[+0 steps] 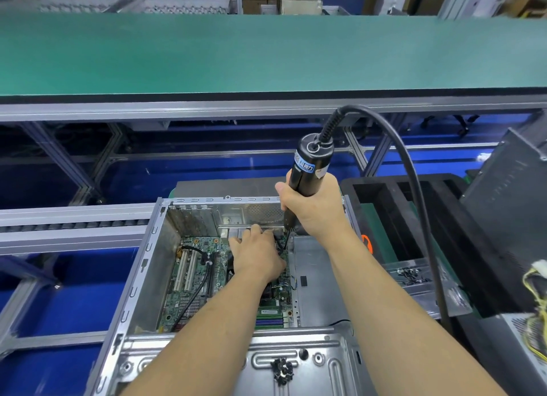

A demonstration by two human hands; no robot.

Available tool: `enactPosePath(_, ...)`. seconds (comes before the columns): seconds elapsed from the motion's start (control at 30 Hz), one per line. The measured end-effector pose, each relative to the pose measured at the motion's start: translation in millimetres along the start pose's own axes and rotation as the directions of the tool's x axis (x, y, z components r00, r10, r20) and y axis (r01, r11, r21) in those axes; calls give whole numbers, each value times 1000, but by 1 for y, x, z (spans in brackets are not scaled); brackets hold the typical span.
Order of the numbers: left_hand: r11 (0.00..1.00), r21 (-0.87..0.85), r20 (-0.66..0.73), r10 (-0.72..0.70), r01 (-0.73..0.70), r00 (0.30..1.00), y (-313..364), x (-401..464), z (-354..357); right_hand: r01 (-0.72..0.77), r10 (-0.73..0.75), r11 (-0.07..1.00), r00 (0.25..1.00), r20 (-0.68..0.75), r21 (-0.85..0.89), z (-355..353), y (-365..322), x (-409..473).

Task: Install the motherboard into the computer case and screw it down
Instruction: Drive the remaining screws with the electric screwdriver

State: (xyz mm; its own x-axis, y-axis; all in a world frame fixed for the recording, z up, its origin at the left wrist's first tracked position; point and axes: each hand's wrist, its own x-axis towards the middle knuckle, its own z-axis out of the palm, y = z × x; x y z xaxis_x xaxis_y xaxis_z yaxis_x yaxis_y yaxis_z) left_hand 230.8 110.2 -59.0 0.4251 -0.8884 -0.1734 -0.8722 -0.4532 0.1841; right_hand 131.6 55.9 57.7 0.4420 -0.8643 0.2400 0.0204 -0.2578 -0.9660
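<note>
The motherboard (192, 280) lies flat on the floor of the open case (142, 265), so seating looks done and screwing is the step in hand. The right hand (310, 206) grips the driver (309, 170), fingers wrapped round its black barrel; its long axis stands nearly upright, tip pointing down at the board's far right corner. The left hand (257, 253) rests on the board just left of that tip, fingers reaching toward it, apparently steadying a screw, though none is visible. Loose screws (282, 370) sit on the case's near flange.
</note>
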Motion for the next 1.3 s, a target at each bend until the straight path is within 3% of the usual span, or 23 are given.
enactPosePath(0.87, 1000, -8, 7, 7, -7, 1000, -2, 1, 1, 9, -9, 1000, 997, 74, 1, -4, -7, -5)
enactPosePath(1.03, 993, -114, 36, 38, -34, 999, -6, 1, -3, 53, -51, 999, 987, -152, 8, -26, -19, -19)
enactPosePath(1.13, 960, -276, 83, 66, -40, 994, -11, -2, -22, 88, -80, 996, 949, -306, 11, -41, -27, -30)
enactPosePath(1.3, 823, -500, 79, 353, -269, 932, -17, -37, -85, 62, -25, 996, 883, -468, 65, -54, -40, -51)
